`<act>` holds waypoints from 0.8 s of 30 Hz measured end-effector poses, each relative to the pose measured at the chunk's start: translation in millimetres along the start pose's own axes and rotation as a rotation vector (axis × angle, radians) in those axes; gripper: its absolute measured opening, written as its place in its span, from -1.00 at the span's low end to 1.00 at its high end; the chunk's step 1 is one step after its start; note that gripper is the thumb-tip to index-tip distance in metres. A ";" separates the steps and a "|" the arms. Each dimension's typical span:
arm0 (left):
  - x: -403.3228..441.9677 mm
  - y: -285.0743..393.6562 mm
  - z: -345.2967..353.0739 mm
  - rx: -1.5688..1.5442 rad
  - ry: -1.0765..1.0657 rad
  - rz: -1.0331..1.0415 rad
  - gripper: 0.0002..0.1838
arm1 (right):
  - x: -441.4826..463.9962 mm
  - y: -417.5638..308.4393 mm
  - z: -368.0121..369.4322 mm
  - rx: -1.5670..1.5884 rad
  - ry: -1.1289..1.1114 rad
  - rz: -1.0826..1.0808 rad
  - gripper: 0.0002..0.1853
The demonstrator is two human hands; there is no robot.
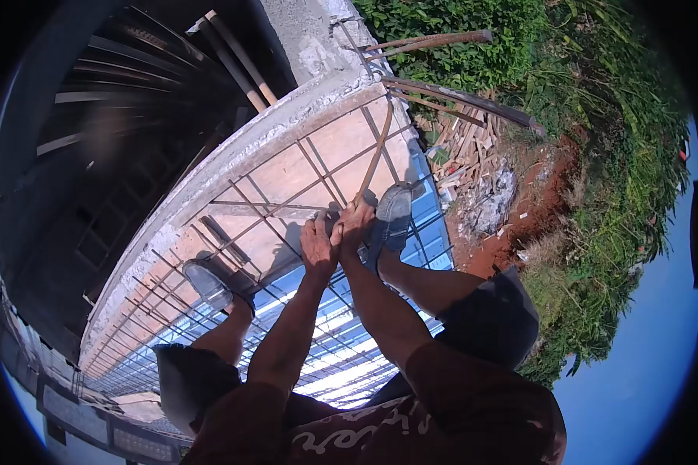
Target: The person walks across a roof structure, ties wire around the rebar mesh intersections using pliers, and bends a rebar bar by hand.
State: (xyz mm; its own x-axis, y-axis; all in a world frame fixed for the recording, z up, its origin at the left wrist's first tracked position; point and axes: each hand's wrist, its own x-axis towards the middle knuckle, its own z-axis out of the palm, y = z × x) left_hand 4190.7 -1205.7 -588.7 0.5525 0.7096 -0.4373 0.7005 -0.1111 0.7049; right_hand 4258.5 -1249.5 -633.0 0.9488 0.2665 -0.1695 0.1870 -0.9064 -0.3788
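Note:
My right hand [354, 223] is closed on the lower end of a slim, slightly curved brown rod [376, 151], which slants up toward the wall corner. Pressed against it on the left is my left hand [318, 246], its fingers bent down at a crossing of the rebar grid [287, 203]. Whatever the left fingers pinch is hidden beneath them. The thin rusty bars of the grid run over tan boards [275, 167] and blue sheeting [424, 232]. My shoes rest on the grid, one shoe [393, 215] beside my right hand and the other shoe [208, 284] farther left.
A rough concrete edge [209, 159] borders the grid, with a dark drop beyond holding long poles [240, 62]. Rusty bars [465, 101] jut from the corner. Below on the right lie scrap wood [467, 147], red soil [547, 186] and green plants [597, 256].

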 end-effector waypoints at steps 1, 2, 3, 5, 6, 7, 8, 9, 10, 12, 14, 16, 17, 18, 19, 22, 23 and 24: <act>-0.1 -0.9 0.4 -0.013 0.016 0.001 -0.49 | -0.2 1.2 -0.2 -0.050 -0.022 0.007 -0.69; 5.0 5.5 -1.9 -0.023 0.013 0.014 -0.49 | 6.9 -8.0 -10.1 -0.055 -0.007 0.007 -0.69; 1.7 15.3 -4.1 -0.076 0.009 0.027 -0.53 | 8.4 -13.6 -28.2 0.005 -0.037 -0.015 -0.69; 0.9 40.3 -21.7 -0.111 0.004 0.050 -0.55 | 15.6 -34.8 -57.7 0.083 -0.064 -0.028 -0.69; 0.7 59.8 -26.4 -0.342 -0.014 -0.031 -0.58 | 26.5 -40.9 -73.3 0.204 -0.192 0.074 -0.70; -3.2 76.7 -30.0 -0.571 -0.039 -0.118 -0.60 | 31.4 -43.6 -86.5 0.320 -0.323 0.186 -0.70; -0.9 90.3 -26.1 -0.570 -0.029 -0.121 -0.60 | 38.3 -40.2 -88.7 0.208 -0.353 0.162 -0.67; 3.3 102.1 -19.3 -0.588 -0.017 -0.268 -0.59 | 51.3 -32.7 -89.7 0.208 -0.364 0.152 -0.67; 6.8 107.6 -13.9 -0.599 -0.009 -0.420 -0.58 | 63.3 -25.9 -90.4 0.114 -0.443 0.090 -0.65; 22.2 125.0 -25.5 -0.519 0.010 -0.439 -0.56 | 72.5 -31.2 -94.0 0.102 -0.455 0.053 -0.62; 34.2 115.5 -10.3 -0.342 0.123 -0.367 -0.54 | 82.0 -31.2 -81.6 0.159 -0.428 0.117 -0.62; 29.1 91.0 4.0 -0.251 0.208 -0.404 -0.57 | 71.7 -26.8 -57.3 0.133 -0.346 0.119 -0.62; 24.6 83.3 5.7 -0.159 0.280 -0.438 -0.60 | 64.8 -22.7 -46.8 0.105 -0.257 0.130 -0.63; 23.0 75.8 8.1 -0.090 0.321 -0.426 -0.63 | 61.2 -18.1 -36.6 0.121 -0.240 0.121 -0.64; 27.6 65.5 11.5 -0.084 0.315 -0.429 -0.63 | 60.6 -26.9 -34.9 0.121 -0.244 0.129 -0.64; 25.4 46.2 12.4 -0.009 0.320 -0.244 -0.66 | 46.8 -30.8 -31.9 -0.144 -0.047 0.075 -0.70; 26.0 44.3 14.8 -0.006 0.318 -0.233 -0.66 | 49.3 -33.1 -30.0 -0.138 -0.040 0.082 -0.70; 19.9 42.5 15.0 -0.065 0.350 -0.204 -0.66 | 45.5 -33.9 -32.4 -0.159 -0.060 0.080 -0.71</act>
State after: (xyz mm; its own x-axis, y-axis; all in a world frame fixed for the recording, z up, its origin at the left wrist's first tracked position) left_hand 4238.2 -1206.7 -575.9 0.2108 0.9075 -0.3633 0.7437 0.0923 0.6621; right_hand 4303.6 -1217.3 -598.4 0.9462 0.2067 -0.2490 0.1544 -0.9645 -0.2143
